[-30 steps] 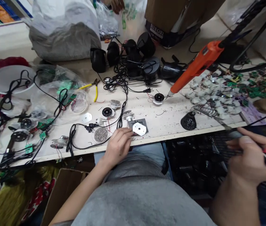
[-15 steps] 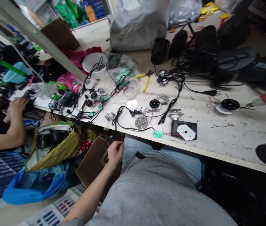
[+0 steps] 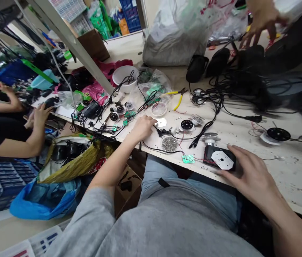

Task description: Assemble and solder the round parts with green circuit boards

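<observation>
Black square holder (image 3: pixel 211 157) with a white plate (image 3: pixel 221 160) on it sits at the near edge of the bench (image 3: pixel 287 160). The right hand (image 3: pixel 249 175) lies against the holder's right side, fingers stretched flat and touching it, not closed round it. Just left of the holder is a small green board (image 3: pixel 188 159), then a round dish of tiny screws (image 3: pixel 169 144). Further left, the left hand (image 3: pixel 142 127) is curled over a black plug (image 3: pixel 160 131); can't tell if it's actually pinching it. Yellow pliers (image 3: pixel 178 101) lie well behind the holder.

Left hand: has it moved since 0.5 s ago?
Yes. The left hand came up from under the bench edge onto the top, and is now just up-left of the round dish of metal bits.
</observation>
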Demonstrator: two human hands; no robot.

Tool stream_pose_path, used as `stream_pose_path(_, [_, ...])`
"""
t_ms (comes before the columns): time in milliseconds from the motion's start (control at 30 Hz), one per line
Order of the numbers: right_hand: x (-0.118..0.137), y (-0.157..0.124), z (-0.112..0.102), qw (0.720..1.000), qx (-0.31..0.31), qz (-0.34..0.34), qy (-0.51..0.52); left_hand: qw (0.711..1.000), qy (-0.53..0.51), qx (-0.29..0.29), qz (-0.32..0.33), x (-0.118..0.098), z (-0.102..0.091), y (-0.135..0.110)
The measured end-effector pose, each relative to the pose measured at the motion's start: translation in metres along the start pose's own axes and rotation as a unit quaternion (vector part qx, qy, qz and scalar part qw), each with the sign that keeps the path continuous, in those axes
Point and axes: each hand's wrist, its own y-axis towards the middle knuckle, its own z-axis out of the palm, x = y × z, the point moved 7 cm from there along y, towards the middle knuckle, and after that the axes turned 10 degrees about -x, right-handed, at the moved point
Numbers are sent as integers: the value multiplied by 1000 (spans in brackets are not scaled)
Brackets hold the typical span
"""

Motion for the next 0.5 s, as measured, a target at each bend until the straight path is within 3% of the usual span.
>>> stream_pose_path(100, [-8, -3, 15, 1000, 17, -10, 23, 997, 31, 71, 21, -1, 11, 17])
stream_pose_path(200, [-13, -7, 19, 999, 22, 17, 41, 998, 14, 53, 30, 0, -5, 16])
stream_pose_path(367, [-11, -5, 20, 998, 43, 19, 49, 995, -94, -11, 23, 3, -64, 1])
stream_pose_path(500, [-12, -5, 22, 997, 48, 19, 56, 960, -241, -124, -66, 4, -131, -10])
